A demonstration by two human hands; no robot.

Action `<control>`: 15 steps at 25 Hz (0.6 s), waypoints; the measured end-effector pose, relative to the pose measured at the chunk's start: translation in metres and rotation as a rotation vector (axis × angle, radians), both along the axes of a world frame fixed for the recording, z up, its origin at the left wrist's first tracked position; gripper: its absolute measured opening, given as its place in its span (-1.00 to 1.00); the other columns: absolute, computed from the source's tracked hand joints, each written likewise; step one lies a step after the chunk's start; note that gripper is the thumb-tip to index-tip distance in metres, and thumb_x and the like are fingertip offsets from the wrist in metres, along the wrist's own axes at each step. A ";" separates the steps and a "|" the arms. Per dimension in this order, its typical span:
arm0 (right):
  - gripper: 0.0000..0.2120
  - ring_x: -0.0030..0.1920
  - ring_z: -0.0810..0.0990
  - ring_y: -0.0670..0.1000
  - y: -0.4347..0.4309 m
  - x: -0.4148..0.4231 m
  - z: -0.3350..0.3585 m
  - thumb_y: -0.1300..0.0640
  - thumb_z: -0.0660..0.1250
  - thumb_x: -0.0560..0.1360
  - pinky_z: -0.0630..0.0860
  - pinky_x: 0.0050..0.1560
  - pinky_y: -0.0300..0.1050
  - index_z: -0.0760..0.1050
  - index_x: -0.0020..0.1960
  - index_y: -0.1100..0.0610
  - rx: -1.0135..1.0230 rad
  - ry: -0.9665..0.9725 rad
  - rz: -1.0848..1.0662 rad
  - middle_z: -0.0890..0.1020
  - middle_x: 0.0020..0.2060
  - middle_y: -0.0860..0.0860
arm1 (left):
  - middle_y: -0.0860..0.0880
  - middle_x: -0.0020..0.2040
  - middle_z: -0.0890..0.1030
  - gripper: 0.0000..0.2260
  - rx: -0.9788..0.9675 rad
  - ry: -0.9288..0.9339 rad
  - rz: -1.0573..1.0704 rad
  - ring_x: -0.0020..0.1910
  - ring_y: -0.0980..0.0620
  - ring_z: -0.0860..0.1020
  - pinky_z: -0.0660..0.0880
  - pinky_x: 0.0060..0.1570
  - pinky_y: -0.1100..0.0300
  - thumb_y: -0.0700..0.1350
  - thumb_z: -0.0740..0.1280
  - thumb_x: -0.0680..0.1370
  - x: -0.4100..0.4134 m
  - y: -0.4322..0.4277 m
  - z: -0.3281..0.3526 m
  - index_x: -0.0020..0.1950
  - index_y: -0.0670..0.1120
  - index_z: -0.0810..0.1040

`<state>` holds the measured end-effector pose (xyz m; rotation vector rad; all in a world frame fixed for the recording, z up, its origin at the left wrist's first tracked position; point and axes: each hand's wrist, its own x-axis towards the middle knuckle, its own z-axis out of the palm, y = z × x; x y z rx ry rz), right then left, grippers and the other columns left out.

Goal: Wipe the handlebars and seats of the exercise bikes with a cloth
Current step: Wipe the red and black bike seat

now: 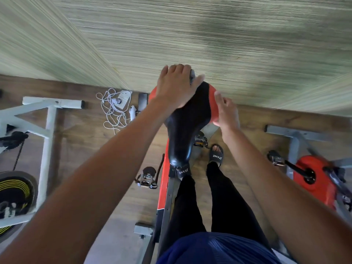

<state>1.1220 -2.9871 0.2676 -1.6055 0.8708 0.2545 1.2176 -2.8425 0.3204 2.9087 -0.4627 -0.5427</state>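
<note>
The exercise bike's seat point(192, 119) is black with red sides, and it lies in the middle of the view with its nose toward me. My left hand point(175, 86) lies over the wide rear end of the seat. A small bit of grey cloth point(192, 75) shows between its fingers and thumb; the rest of the cloth is hidden under the palm. My right hand point(226, 111) is at the seat's right red edge, its fingers relaxed and touching the side. No handlebars are in view.
A striped wall point(209, 35) stands close behind the seat. A white bike frame point(47, 119) is at the left and a red bike point(312, 174) at the right. White cables and a power strip point(118, 105) lie on the wooden floor. Pedals point(147, 178) flank my sandalled feet point(216, 156).
</note>
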 end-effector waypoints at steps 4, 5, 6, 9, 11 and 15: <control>-0.44 0.07 0.64 0.09 0.003 0.005 0.002 -0.32 0.18 0.57 0.57 0.19 0.16 0.49 0.24 0.14 -0.047 0.042 0.004 0.64 -0.01 -0.01 | -0.17 0.26 0.57 -0.33 0.140 0.204 0.137 0.28 -0.21 0.50 0.35 0.17 -0.04 0.34 -0.10 0.63 0.031 -0.022 0.013 0.29 -0.13 0.53; -0.46 0.07 0.63 0.09 0.006 0.004 0.003 -0.31 0.16 0.59 0.58 0.18 0.17 0.49 0.25 0.14 -0.061 0.051 -0.006 0.61 -0.05 -0.04 | -0.17 0.30 0.55 -0.35 0.162 0.257 0.140 0.31 -0.21 0.47 0.33 0.22 -0.06 0.32 -0.09 0.64 0.037 -0.025 0.016 0.34 -0.12 0.51; -0.47 0.06 0.62 0.08 0.008 0.003 0.005 -0.30 0.14 0.60 0.58 0.17 0.17 0.48 0.26 0.13 -0.076 0.059 -0.013 0.58 -0.08 -0.07 | -0.16 0.32 0.54 -0.41 0.172 0.303 0.124 0.33 -0.20 0.45 0.31 0.26 -0.08 0.27 -0.08 0.65 0.040 -0.027 0.018 0.37 -0.10 0.49; -0.42 0.08 0.60 0.11 0.012 0.005 0.010 -0.32 0.09 0.61 0.58 0.15 0.19 0.45 0.33 0.11 -0.103 0.088 0.000 0.55 -0.07 -0.06 | -0.16 0.28 0.55 -0.52 0.171 0.304 0.070 0.30 -0.20 0.45 0.31 0.23 -0.06 0.13 -0.07 0.69 0.042 -0.029 0.019 0.39 -0.09 0.45; -0.41 0.13 0.59 0.15 0.013 0.005 0.012 -0.33 0.07 0.60 0.57 0.18 0.21 0.44 0.36 0.10 -0.099 0.087 0.013 0.54 0.01 -0.02 | -0.17 0.27 0.56 -0.51 0.145 0.171 0.047 0.27 -0.22 0.48 0.34 0.20 -0.06 0.14 -0.07 0.69 0.025 -0.021 0.015 0.38 -0.11 0.45; -0.39 0.12 0.59 0.16 0.016 0.005 0.020 -0.35 0.03 0.61 0.57 0.16 0.19 0.44 0.33 0.11 -0.131 0.100 0.055 0.58 0.07 0.04 | -0.12 0.63 0.05 -0.32 -0.028 -0.047 -0.077 0.61 -0.13 -0.01 -0.08 0.57 -0.04 0.28 -0.09 0.65 -0.046 0.017 0.001 0.61 -0.15 0.06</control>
